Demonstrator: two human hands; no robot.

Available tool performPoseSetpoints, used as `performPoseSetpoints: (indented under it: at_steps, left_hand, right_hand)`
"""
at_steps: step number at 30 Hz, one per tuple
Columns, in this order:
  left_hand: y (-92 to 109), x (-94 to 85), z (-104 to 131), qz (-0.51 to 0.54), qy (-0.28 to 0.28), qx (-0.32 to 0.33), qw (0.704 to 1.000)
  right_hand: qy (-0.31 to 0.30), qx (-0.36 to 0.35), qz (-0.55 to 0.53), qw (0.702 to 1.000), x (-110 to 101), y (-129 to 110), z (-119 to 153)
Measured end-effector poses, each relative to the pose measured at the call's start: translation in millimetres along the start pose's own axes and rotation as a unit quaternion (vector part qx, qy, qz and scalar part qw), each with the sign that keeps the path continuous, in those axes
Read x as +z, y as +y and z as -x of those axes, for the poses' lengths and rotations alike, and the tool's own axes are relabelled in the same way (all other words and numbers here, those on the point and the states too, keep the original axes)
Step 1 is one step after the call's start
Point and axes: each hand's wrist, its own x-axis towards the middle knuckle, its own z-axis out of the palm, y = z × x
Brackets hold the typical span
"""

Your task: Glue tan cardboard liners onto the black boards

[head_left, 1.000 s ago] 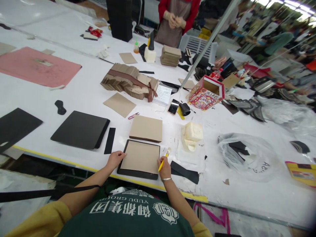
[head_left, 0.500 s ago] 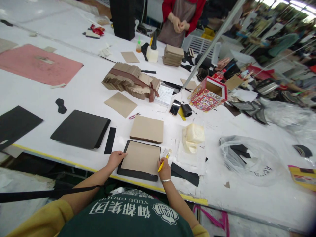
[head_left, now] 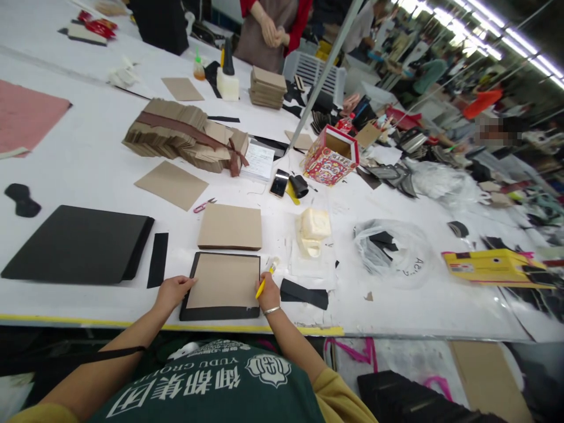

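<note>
A tan board (head_left: 224,282) lies on a black sheet (head_left: 211,314) in front of me, with black showing along its edges. At the board's left edge, my left hand (head_left: 173,294) is closed, thumb and fingers pinched on the rim. My right hand (head_left: 268,294) grips a yellow-handled brush (head_left: 261,288) by the board's right edge, bristles pointing up and away from me. Just behind the board sits a stack of tan boards (head_left: 230,226). Black strips (head_left: 304,294) lie to the right of my right hand, and another black strip (head_left: 157,258) lies beyond my left hand.
A glue-crusted cream container (head_left: 314,229) stands right of the stack. Farther left lies a pile of black sheets (head_left: 79,244). Pink-handled snips (head_left: 203,205), a phone (head_left: 279,183), a red patterned box (head_left: 331,155) and a plastic bag (head_left: 392,252) are around. A metal pole (head_left: 324,76) rises behind.
My view has swung to the right, so the table's contents sit farther left in the picture. Both hands keep their places beside the board, and the brush stays in my right hand.
</note>
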Motion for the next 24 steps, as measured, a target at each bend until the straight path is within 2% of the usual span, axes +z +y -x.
performPoseSetpoints:
  at_steps: [13, 19, 24]
  left_hand:
    - [7.3, -7.4, -4.0, -0.023, 0.004, 0.021, 0.999]
    - [8.8, -7.2, -4.2, -0.072, 0.011, 0.035, 0.997]
    - [14.3, -16.5, -4.2, -0.125, 0.003, 0.062, 0.99]
  right_hand:
    - [-0.036, -0.003, 0.044, 0.998, -2.7, -7.0, -7.6]
    - [-0.05, -0.006, 0.069, 0.996, -2.3, -7.6, -7.9]
    - [-0.067, -0.009, 0.112, 0.991, -3.7, -10.9, -7.3]
